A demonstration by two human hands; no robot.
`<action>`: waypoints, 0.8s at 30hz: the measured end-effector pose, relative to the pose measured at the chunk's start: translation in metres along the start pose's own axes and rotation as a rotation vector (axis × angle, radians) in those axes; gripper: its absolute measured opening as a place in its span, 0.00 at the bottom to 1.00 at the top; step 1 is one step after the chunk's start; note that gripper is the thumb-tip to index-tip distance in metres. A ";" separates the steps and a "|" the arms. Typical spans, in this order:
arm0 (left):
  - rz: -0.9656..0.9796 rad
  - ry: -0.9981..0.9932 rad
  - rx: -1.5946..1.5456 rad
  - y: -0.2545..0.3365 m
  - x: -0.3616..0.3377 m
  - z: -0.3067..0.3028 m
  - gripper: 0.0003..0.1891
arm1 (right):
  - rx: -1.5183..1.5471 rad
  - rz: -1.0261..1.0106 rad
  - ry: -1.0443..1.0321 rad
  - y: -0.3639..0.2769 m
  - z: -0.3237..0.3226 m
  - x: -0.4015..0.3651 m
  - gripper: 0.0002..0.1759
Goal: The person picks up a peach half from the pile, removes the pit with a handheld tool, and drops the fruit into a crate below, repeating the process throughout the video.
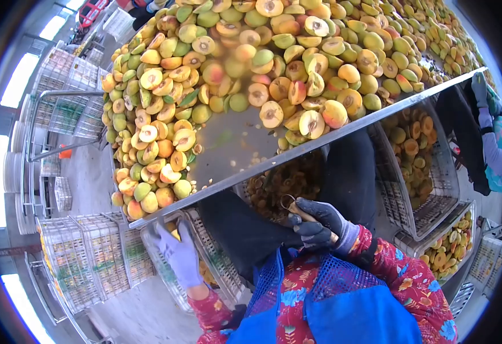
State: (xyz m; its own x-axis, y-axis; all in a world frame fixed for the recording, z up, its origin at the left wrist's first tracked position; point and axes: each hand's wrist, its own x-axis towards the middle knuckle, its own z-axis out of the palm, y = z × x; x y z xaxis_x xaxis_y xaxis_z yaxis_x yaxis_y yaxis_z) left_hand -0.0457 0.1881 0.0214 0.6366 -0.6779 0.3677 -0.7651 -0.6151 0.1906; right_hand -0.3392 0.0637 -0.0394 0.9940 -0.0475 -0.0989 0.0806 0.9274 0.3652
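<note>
My left hand (pixel 177 252), in a lavender glove, is over a crate (pixel 168 281) at the table's lower left edge. Its fingers are apart, and a yellow fruit piece (pixel 175 234) shows between them, seemingly beyond the hand. My right hand (pixel 323 221), in a dark grey and lavender glove, is closed around the handle of a ring-tipped tool (pixel 301 213) above my lap. Cut and whole peach-like fruits (pixel 165 149) are heaped on the metal table (pixel 234 143) in front. Fruit pieces or pits (pixel 285 183) lie in a container between my legs.
The table's raised metal edge (pixel 320 137) runs diagonally before me. Fruit-filled crates (pixel 414 206) stand at the right, and stacked crates (pixel 90 258) at the left. Another person's gloved hand (pixel 479 90) is at the far right edge of the table.
</note>
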 end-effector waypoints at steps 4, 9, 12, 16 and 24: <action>0.232 -0.312 -0.210 0.097 0.066 0.040 0.27 | -0.159 -0.077 0.158 -0.003 0.015 -0.007 0.21; 0.500 -0.398 -0.281 0.185 0.115 0.180 0.29 | -0.424 -0.270 0.352 -0.003 0.023 -0.021 0.22; 0.306 -0.792 -0.744 0.204 0.115 0.189 0.28 | -0.595 -0.392 0.457 -0.001 0.034 -0.024 0.20; 0.106 -0.766 -1.105 0.189 0.092 0.151 0.18 | -1.086 -0.578 0.643 -0.005 0.044 -0.021 0.17; -0.724 -1.084 -1.512 0.123 0.020 0.083 0.27 | -2.311 -0.811 0.817 0.007 0.073 0.010 0.16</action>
State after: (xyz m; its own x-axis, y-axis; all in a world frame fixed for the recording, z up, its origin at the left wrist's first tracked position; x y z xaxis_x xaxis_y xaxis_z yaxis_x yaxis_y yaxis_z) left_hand -0.1189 0.0657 -0.0238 0.1469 -0.7794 -0.6090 0.5374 -0.4540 0.7107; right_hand -0.3233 0.0431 0.0297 0.5993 -0.8004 0.0109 -0.4569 -0.3532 -0.8164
